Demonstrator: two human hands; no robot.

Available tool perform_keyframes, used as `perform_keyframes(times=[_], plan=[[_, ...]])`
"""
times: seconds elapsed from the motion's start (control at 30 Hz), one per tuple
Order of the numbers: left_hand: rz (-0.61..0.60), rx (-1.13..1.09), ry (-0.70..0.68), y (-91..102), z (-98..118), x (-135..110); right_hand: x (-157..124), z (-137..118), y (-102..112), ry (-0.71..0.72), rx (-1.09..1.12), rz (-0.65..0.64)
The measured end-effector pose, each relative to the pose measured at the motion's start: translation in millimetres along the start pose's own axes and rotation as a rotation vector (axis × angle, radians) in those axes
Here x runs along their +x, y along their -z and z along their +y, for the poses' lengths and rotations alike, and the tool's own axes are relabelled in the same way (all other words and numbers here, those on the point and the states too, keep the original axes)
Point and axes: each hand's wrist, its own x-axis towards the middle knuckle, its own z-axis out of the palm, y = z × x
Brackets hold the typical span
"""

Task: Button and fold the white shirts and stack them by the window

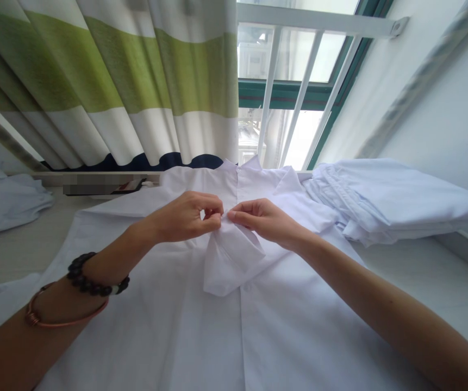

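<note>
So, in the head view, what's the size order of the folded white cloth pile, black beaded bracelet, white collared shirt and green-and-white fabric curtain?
Largest to smallest, as they look:
1. White collared shirt
2. Green-and-white fabric curtain
3. Folded white cloth pile
4. Black beaded bracelet

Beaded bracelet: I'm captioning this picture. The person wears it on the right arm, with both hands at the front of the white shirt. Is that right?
Not quite: the head view shows the beaded bracelet on the left arm. Both the left hand and right hand are indeed at the front of the white shirt.
</note>
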Motion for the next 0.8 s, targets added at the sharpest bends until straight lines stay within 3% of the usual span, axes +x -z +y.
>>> perform_keyframes(times=[0.17, 0.27, 0.4, 0.53, 0.67, 0.8], plan=[[-0.426, -0.229, 0.237, 29.4, -19, -18, 3, 5, 12, -0.061, 0.077, -0.133], [-0.544, -0.293, 0.304, 37.7, -26, -27, 5, 12, 15, -0.102, -0.004, -0.140], [-0.572, -0.304, 0.375, 33.2, -25, -26, 8, 21, 14, -0.107, -0.138, -0.157], [-0.494, -0.171, 0.364, 29.1, -24, -20, 10, 25, 16, -0.046, -0.347, -0.102], [-0.479, -0.135, 0.326, 38.3, -29, -24, 9, 23, 26, -0.009, -0.631, -0.032], [-0.495, -0.154, 0.310, 52.7, -30, -33, 5, 21, 35, -0.101, -0.782, -0.138]])
